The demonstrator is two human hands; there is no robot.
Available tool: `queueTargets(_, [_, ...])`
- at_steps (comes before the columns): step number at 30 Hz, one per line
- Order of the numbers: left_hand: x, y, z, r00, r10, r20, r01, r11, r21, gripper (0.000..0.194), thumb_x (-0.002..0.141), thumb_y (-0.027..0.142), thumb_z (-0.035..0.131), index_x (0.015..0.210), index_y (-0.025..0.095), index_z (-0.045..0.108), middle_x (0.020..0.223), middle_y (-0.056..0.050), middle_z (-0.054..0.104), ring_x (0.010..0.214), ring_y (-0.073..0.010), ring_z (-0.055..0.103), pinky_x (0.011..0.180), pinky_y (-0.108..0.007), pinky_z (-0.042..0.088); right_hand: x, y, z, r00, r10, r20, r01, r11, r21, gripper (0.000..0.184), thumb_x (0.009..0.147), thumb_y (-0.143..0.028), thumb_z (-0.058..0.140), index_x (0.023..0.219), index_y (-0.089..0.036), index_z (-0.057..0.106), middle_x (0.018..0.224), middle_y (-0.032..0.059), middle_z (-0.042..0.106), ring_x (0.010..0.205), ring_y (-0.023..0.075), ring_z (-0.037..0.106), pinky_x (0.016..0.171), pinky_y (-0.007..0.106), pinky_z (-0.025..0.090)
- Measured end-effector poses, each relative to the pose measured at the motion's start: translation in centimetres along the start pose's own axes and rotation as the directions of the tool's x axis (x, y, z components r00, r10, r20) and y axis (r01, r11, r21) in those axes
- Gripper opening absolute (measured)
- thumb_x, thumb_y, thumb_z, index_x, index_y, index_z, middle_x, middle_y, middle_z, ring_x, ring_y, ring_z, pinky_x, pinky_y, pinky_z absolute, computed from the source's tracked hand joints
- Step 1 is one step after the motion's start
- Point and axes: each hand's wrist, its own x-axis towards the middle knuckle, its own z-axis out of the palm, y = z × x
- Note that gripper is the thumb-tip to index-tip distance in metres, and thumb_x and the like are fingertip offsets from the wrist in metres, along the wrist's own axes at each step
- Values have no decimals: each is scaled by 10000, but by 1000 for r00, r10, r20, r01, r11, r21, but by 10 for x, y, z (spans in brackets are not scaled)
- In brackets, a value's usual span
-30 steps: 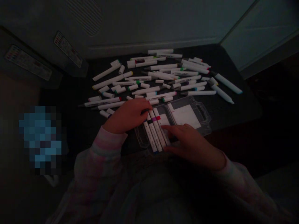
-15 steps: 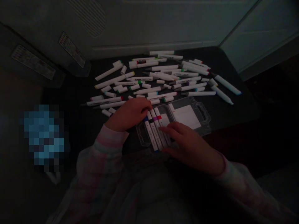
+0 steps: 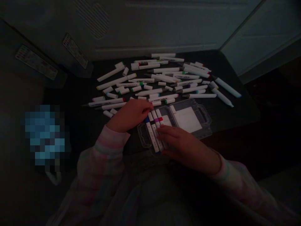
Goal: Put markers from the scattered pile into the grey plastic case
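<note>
An open clear plastic case [image 3: 144,142] holds a row of white markers with blue, black, purple and red bands. My left hand [image 3: 129,115] is closed at the far end of the row, its thumb and curled fingers at the top of the blue-banded marker [image 3: 152,135]; the fingertips are partly hidden. From the right, my right hand [image 3: 188,147] reaches over the row with fingers stretched across the markers and the thumb apart near their lower ends. The case's other half holds a white insert [image 3: 188,119], with a white marker cap or short piece [image 3: 172,109] at its edge.
Many loose white markers [image 3: 150,92] and caps [image 3: 161,83] lie across the dark tabletop [image 3: 244,110] beyond the case. A pale panel [image 3: 176,28] rises behind it. Two boxes with colour-dot labels [image 3: 36,61] stand at left, above a blurred-out blue patch [image 3: 44,135].
My right hand has shifted slightly left, its fingers now lying further over the markers. My left hand stays at the row's far end. The camera view has shifted a little.
</note>
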Motion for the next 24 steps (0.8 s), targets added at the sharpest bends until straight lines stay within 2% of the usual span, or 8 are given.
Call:
queueTargets(4, [0,0,-1,1000,-17,24,17,1000,7,280,791,166,402,929,170,646,960,-14,658,867,-140,591,795,-266,439,1,-2,-1,1000,5,9,-5,1000,-20,389,722,-155,599,1105,-103,553,1236,145,507,1170,238,438,967,380,395])
queueTargets(10, [0,1,-2,1000,-15,26,15,1000,3,276,783,152,419,932,161,650,962,-20,655,879,-141,589,807,-260,440,4,-5,-3,1000,-16,17,17,995,-101,315,743,-171,574,1051,-106,586,1216,145,522,1164,254,447,953,393,409])
queueTargets(18, [0,2,-1,1000,1,22,0,1000,-19,272,777,159,422,929,162,648,949,-17,656,873,-136,586,810,-258,441,3,-4,-2,1000,-10,-14,10,999,-36,309,751,-166,567,1054,-108,589,1210,157,529,1173,250,442,951,412,411])
queueTargets(24, [0,1,0,1000,-20,22,20,1000,-15,278,782,159,407,927,162,644,943,-21,654,862,-136,584,809,-261,438,1,3,-7,999,-17,42,16,1000,21,393,750,-142,564,1141,-113,542,1268,137,487,1184,216,435,986,350,384])
